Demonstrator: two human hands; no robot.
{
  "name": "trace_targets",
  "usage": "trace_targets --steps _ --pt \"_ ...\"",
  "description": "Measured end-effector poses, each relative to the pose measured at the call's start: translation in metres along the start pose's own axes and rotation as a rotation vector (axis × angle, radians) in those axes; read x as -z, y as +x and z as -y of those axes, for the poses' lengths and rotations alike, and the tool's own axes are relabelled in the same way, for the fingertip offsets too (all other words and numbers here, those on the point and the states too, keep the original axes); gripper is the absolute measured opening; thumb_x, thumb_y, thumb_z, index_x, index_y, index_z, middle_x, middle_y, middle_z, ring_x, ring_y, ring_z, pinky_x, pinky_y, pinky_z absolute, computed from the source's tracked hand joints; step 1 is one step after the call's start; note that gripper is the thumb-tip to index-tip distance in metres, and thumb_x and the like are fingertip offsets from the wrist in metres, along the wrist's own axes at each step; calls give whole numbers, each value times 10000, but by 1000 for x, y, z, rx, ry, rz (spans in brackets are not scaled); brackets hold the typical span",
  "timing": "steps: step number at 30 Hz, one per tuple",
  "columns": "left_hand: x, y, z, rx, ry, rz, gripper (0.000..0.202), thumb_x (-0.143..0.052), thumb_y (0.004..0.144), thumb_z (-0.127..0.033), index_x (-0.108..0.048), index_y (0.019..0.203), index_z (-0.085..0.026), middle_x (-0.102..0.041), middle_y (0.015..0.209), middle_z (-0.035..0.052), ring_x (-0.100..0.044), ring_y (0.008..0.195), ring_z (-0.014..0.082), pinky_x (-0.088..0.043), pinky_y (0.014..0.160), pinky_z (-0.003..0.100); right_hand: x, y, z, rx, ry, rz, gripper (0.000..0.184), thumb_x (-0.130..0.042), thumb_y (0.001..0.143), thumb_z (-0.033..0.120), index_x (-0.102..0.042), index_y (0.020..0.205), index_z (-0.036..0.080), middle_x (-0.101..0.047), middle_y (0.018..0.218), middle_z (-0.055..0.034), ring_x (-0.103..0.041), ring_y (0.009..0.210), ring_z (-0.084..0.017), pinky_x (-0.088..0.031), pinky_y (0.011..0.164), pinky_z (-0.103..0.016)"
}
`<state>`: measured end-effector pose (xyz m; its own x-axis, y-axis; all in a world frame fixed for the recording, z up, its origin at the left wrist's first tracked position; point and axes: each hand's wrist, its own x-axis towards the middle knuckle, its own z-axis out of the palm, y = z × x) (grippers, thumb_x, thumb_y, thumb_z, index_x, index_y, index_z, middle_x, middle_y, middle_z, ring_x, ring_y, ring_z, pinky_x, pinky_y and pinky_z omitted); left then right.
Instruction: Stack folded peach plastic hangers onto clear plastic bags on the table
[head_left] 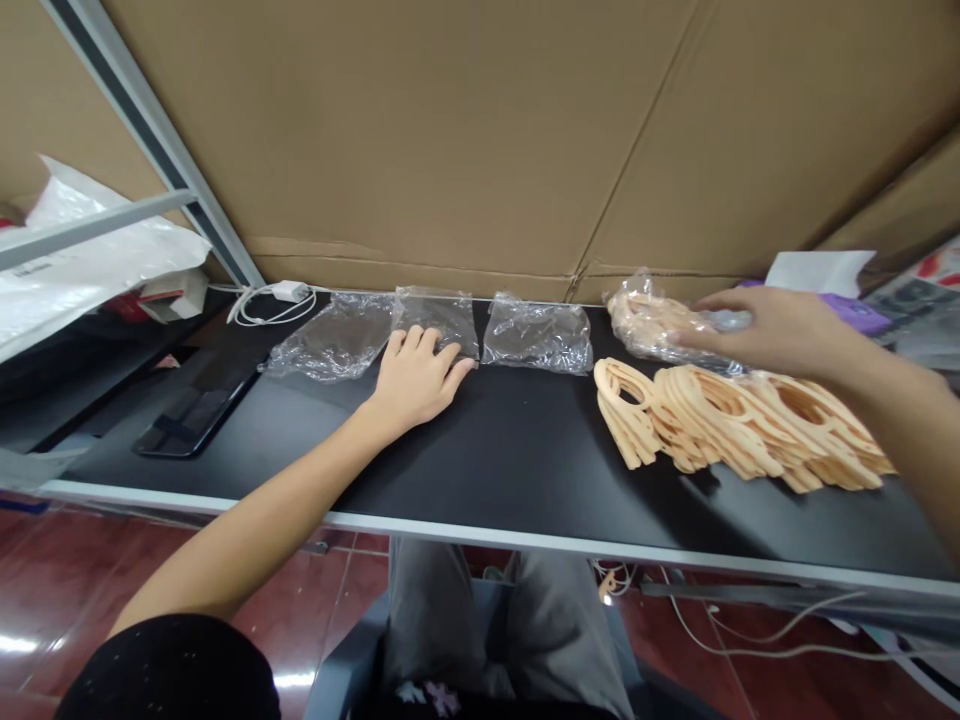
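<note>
Hands well apart over the black tabletop [487, 450]. At 11 o'clock, left hand [416, 378]: palm down, fingers spread. Pins the near edge of the middle clear bag [439, 322], between two more empty bags [330, 340] [536, 335]. At 1 o'clock, right hand [772, 330]: fingers stretched over the filled bag [652, 320], blurred; cannot tell whether pinching or merely resting. Below it, fanned pile of peach gaskets [750, 425]. Risks, by judgement: slick film sliding from under the palm, or a brushing wrist nudging gaskets toward the near edge.
</note>
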<state>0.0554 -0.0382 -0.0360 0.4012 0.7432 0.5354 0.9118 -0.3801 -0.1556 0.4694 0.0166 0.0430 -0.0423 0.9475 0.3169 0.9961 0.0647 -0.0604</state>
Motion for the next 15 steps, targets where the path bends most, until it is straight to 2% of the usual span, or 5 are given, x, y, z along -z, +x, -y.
trace_targets --steps 2,3,7,12,15 --pt "2 0 -1 9 -12 31 480 -369 1078 -479 -742 1174 -193 -689 1231 150 -597 1117 327 -406 972 493 -6 -2 2 72 -146 117 687 -698 709 648 -747 1239 213 -738 1204 -179 -638 1052 -374 -452 832 -467" --pt "3 0 -1 15 -19 52 489 -358 1082 -478 -738 1189 -189 -683 1248 153 -592 1134 335 -402 979 499 -8 -4 3 97 -227 169 681 -643 761 630 -712 1307 228 -714 1269 -176 -617 1126 -391 -443 863 -490" --pt "6 1 -3 22 -26 96 504 -347 1085 -487 -723 1236 -187 -671 1282 155 -579 1181 345 -390 1002 506 -7 -11 -1 139 -358 106 434 -492 889 399 -771 1188 256 -714 1304 -127 -608 1175 -359 -423 887 -488" --pt "6 1 -5 -15 -49 98 494 -351 1088 -474 -700 1293 -192 -658 1323 150 -579 1206 328 -376 1033 499 -2 -9 -12 193 -172 -283 376 -489 941 369 -816 950 183 -779 1066 -155 -668 1050 -287 -464 865 -416" --pt "6 1 -6 -39 -71 116 490 -355 1088 -465 -698 1302 -188 -656 1327 153 -583 1207 321 -371 1047 497 -2 -3 -4 152 23 -555 347 -564 927 415 -809 863 178 -774 938 -157 -699 959 -265 -490 893 -411"
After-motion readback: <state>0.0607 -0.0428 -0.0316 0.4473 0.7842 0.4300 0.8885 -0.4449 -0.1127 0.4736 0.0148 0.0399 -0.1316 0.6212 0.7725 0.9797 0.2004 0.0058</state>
